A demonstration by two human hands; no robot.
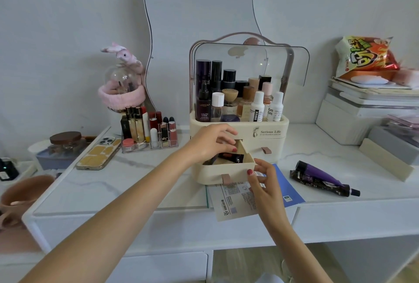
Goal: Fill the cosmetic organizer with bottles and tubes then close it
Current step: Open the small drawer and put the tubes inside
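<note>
A: Reaching into the pulled-out cream plastic drawer [224, 167] of the cream cosmetic organizer [240, 128], centre frame, the left hand [210, 141] pinches a dark tube [231, 157]; the right hand [260, 174] grips the drawer's corner.

B: Risks?

A: Tube lying proud could jam the drawer. Two purple tubes [322, 178] wait on the white desk [136, 183], right; papers [235, 201] sit under the drawer.
</note>
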